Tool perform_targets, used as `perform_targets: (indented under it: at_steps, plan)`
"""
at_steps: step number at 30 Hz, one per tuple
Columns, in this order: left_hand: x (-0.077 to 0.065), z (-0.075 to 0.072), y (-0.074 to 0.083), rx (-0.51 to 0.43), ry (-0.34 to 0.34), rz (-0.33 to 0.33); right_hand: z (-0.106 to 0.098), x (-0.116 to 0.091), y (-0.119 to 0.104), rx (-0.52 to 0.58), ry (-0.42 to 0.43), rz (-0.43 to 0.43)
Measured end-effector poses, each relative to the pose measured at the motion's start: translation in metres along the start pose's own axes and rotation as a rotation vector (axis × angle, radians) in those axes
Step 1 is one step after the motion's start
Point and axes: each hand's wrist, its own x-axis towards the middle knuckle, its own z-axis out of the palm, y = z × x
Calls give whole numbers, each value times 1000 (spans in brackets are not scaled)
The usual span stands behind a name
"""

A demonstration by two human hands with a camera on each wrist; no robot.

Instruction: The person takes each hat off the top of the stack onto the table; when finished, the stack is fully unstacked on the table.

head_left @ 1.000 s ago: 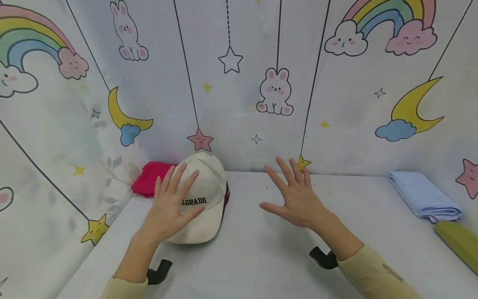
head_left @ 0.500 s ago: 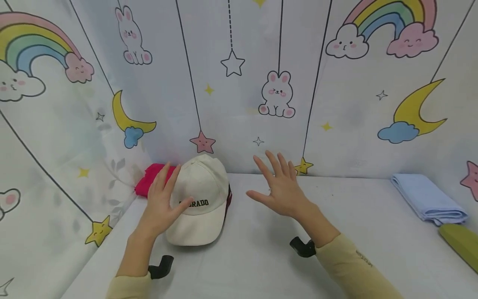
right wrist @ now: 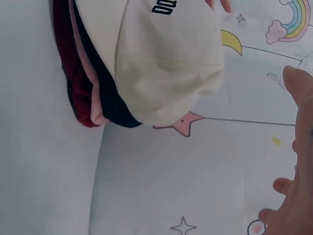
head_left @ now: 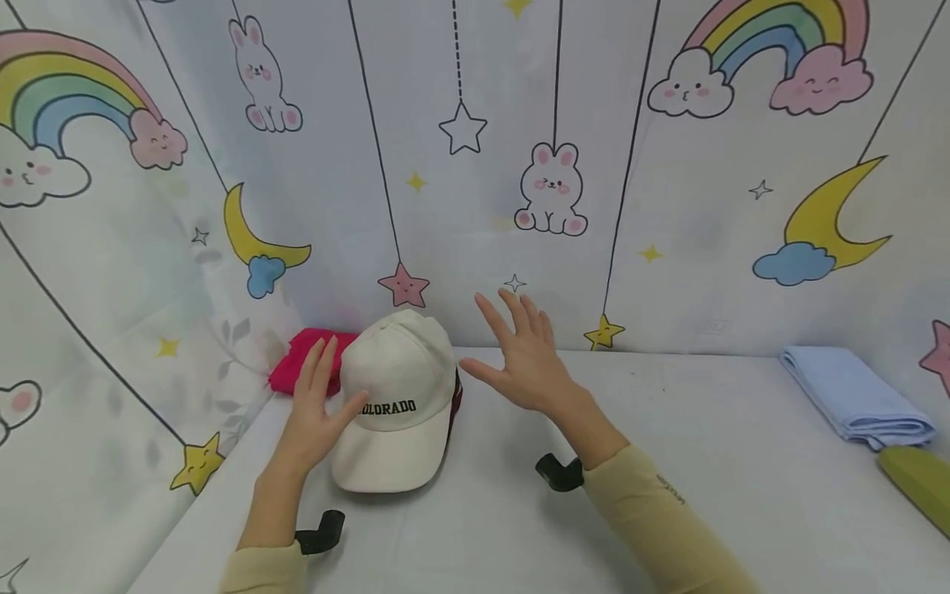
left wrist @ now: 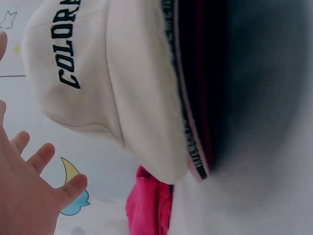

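Observation:
A cream baseball cap [head_left: 397,371] with dark "COLORADO" lettering sits on the white table, brim toward me. Under it other caps are stacked; in the right wrist view their navy, pink and maroon edges [right wrist: 78,88] show. My left hand [head_left: 308,425], fingers spread, is raised at the cap's left side and overlaps it in the head view. To the right of the cap, my right hand [head_left: 527,371] hovers with fingers apart and thumb toward the crown. Both hands hold nothing. The left wrist view shows a gap between the left fingers [left wrist: 41,156] and the cap.
A bright pink-red folded cloth [head_left: 289,371] lies behind the cap at the left. On the far right are a folded light blue cloth [head_left: 853,392] and a green object [head_left: 916,478], cut by the frame. A printed curtain [head_left: 475,206] backs the table.
My right hand has moved left toward the cap. My left hand has shifted slightly left and down, uncovering more of the lettering. The caps have stayed in place.

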Motion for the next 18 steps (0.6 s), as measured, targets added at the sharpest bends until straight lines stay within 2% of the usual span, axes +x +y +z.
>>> perform_targets:
  at_steps: [7, 14, 18]
  plan:
    - [-1, 5, -14, -68, -6, -34, 16, 14, -6, 119, 45, -30]
    - [-3, 8, -25, -107, -3, -32, 41, 26, -13, 229, 128, -37]
    - [-5, 8, -30, -132, -28, -78, 55, 32, -20, 306, 182, -74]
